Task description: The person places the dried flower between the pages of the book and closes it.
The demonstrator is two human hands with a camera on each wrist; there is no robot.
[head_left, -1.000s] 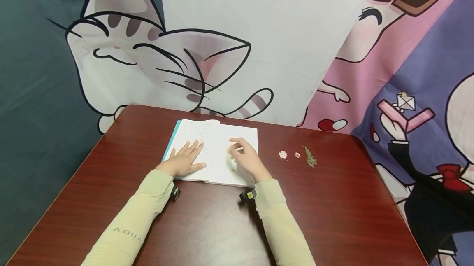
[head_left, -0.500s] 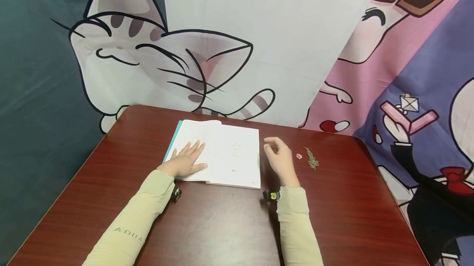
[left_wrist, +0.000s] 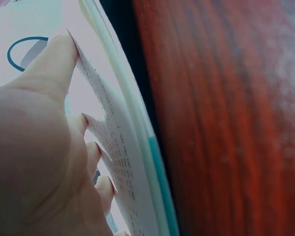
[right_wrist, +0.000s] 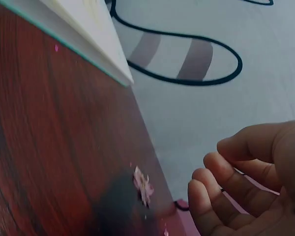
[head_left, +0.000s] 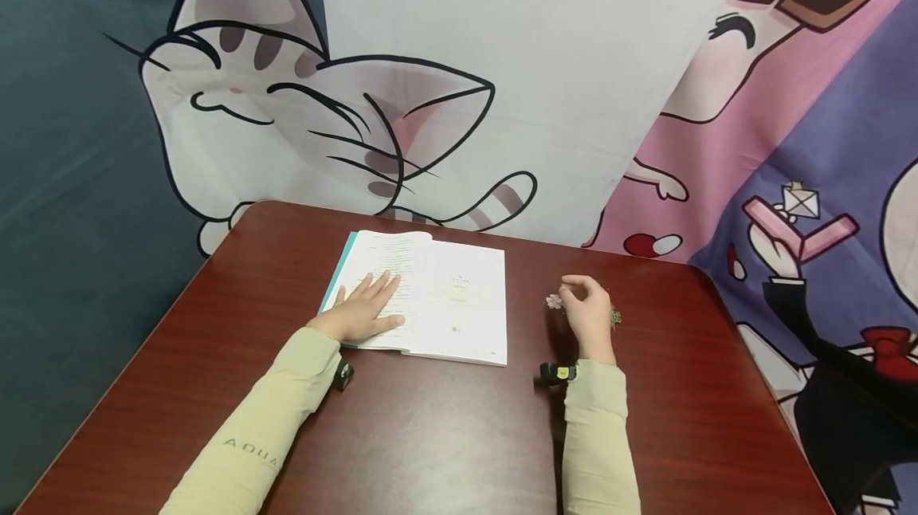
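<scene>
An open book (head_left: pixel 473 284) with a teal cover edge lies on the table. My left hand (head_left: pixel 361 316) rests with spread fingers on its left page; the left wrist view shows the fingertips pressing the printed paper (left_wrist: pixel 120 152). My right hand (head_left: pixel 588 316) is held over the table to the right of the book. Its fingers are loosely bent, and the right wrist view shows nothing between thumb and fingertips. Beside those fingertips lies a pale pink flower (head_left: pixel 554 301). A green dried sprig (head_left: pixel 616 316) is mostly hidden behind the right hand.
The reddish-brown table (head_left: pixel 445 435) ends at a cloth backdrop (head_left: pixel 574 84) printed with cartoon figures. Tiny pink bits, such as a petal (right_wrist: pixel 56 48), lie on the wood near the book. A small yellow spot (head_left: pixel 455 329) shows on the right page.
My right hand has moved right, off the right page, past the pink flower to near the sprig, now covering the smaller flower. The left hand has stayed on the left page.
</scene>
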